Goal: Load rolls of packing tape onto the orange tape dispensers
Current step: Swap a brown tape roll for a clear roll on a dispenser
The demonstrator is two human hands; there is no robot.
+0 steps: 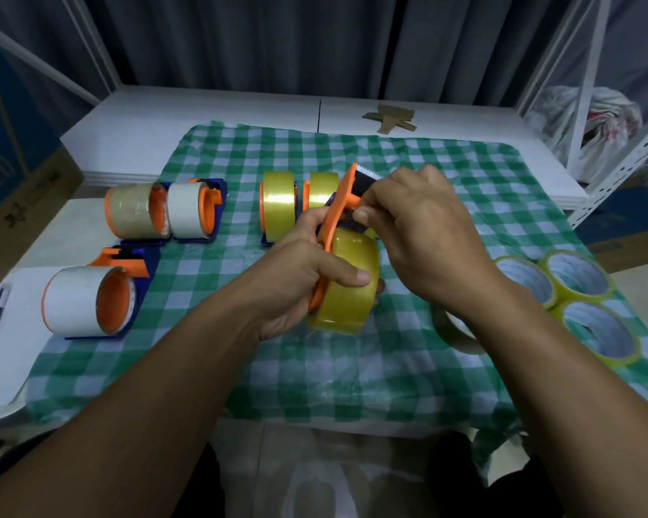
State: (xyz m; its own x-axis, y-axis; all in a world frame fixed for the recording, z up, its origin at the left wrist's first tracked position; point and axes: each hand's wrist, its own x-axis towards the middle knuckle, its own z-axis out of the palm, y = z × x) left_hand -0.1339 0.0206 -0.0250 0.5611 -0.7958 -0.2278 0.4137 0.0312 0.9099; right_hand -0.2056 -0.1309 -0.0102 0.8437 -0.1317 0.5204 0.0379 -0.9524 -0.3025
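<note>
The left hand [296,282] grips the orange dispenser [343,198] above the checked cloth [240,143], thumb on its mounted yellow roll [348,293], which looks light, stiff and slick, best held by the frame, while the right hand [416,226] pinches it near the blade end.

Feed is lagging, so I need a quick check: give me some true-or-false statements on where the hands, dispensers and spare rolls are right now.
1. The left hand grips an orange dispenser carrying a yellow roll. True.
2. The right hand lies flat on the checked cloth. False: it pinches at the dispenser's head, off the cloth.
3. Spare yellow rolls lie on the cloth at the right. True.
4. No loaded dispensers sit at the left. False: three loaded dispensers sit there.
</note>
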